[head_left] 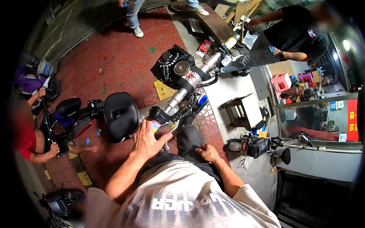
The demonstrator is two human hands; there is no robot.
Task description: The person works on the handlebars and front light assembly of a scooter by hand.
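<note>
Left hand (147, 141) near silver bar (177, 101), fingers together, thumb apart. Right hand (209, 153) on dark trousers (190, 139), fingers curled, grip unclear. Black seat (121, 114) beside left hand.

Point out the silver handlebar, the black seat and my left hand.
Silver handlebar (178, 99): head view, on its bare metal tube.
Black seat (121, 114): head view, on the middle of its top.
Left hand (145, 140): head view, on the back of the hand.

Street-side shopfront (323, 165): red paving (125, 57), glass window (310, 114), two-wheelers (62, 201)
</note>
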